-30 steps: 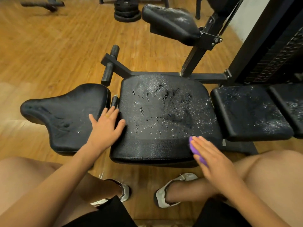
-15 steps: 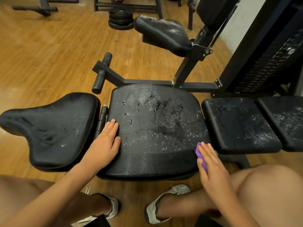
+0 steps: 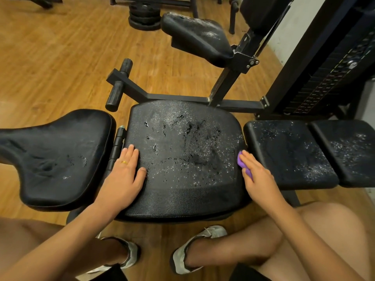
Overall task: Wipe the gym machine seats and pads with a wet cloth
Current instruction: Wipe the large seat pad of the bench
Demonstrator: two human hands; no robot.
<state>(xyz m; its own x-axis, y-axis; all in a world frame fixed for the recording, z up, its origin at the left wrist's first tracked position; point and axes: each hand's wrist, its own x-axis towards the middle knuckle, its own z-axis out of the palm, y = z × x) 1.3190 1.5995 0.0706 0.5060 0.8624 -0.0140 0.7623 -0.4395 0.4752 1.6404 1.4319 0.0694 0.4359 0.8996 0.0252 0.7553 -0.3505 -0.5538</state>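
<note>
A black padded seat [image 3: 182, 155], cracked and flecked with white specks, lies in front of me. My left hand [image 3: 125, 175] rests flat on its left edge with fingers straight. My right hand [image 3: 255, 177] presses a purple cloth [image 3: 243, 165] against the seat's right edge, fingers straight over it; most of the cloth is hidden under the hand. A curved black pad [image 3: 54, 157] sits to the left. Two smaller speckled pads [image 3: 288, 155] [image 3: 347, 151] lie to the right. A raised black pad [image 3: 198, 37] stands behind on a steel post.
The machine's black frame and weight stack [image 3: 324, 72] rise at the right. A foam-roller crossbar [image 3: 119, 86] juts out behind the seat. Weight plates [image 3: 144, 17] lie on the wooden floor at the back. My knees and shoes are below the seat.
My right hand with the purple cloth has slid from the seat's front right corner further up its right edge. My left hand has stayed on the left edge. The view moved closer.
</note>
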